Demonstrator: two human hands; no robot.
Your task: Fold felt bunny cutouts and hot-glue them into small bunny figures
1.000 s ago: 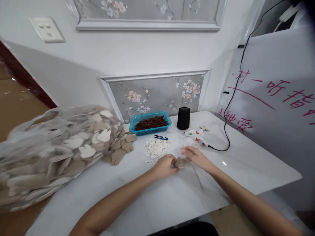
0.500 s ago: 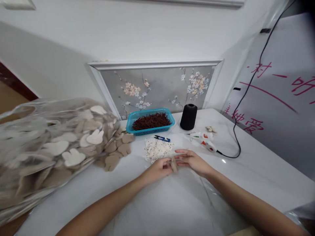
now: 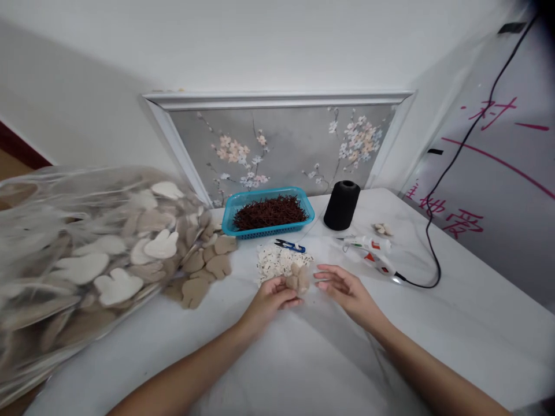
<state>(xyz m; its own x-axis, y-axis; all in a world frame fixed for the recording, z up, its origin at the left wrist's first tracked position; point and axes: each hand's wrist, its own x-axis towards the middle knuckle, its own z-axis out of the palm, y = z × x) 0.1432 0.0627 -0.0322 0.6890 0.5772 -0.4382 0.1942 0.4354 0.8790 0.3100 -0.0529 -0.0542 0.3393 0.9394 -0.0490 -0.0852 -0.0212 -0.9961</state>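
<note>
My left hand [image 3: 274, 297] pinches a beige fabric piece [image 3: 297, 278] with rounded lobes, like the ear-shaped pieces on the table. To the right of it, my right hand [image 3: 347, 290] is apart from the piece, its fingers spread and holding nothing. Just behind the hands lies a pile of small white pieces with dark marks [image 3: 277, 259]. Blue-handled thread snips [image 3: 291, 246] rest at the back of that pile. On the left, several beige fabric pieces [image 3: 203, 268] lie loose on the table.
A large clear plastic bag [image 3: 87, 231] of beige and white pieces fills the left side. Behind stand a blue basket [image 3: 269, 233] of brown strands and a black thread cone [image 3: 342, 205]. A corded glue gun [image 3: 376, 257] and a small beige clump [image 3: 382, 229] lie right.
My right hand has come away from the fabric piece and moved right. The piece, held in my left hand, has turned from edge-on to show its broad face. The view has shifted slightly.
</note>
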